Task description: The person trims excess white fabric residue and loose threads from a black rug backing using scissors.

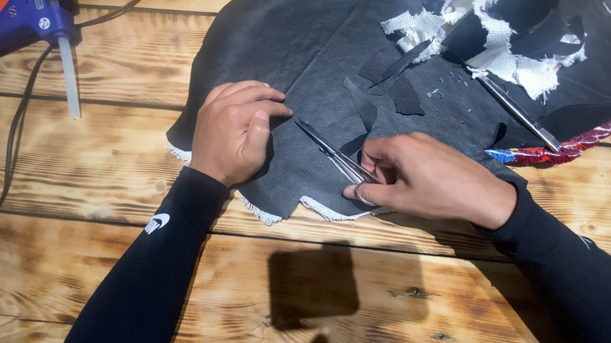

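A large sheet of black fabric [296, 43] lies spread on a wooden table [104, 164], with a frayed white backing showing along its near edge. My left hand [234, 130] pinches and presses the fabric near its left side. Small metal scissors [333, 155] are in my right hand [424, 177], fingers through the loops, blades pointing up-left and partly open over the fabric. The blade tips sit just right of my left thumb.
A blue glue gun [19, 27] with a clear glue stick and black cord lies at the top left. White woven scraps [481, 16] and black cut pieces [396, 79] are piled at the top right beside a metal tool [520, 113]. Colourful trim [555, 152] edges the right.
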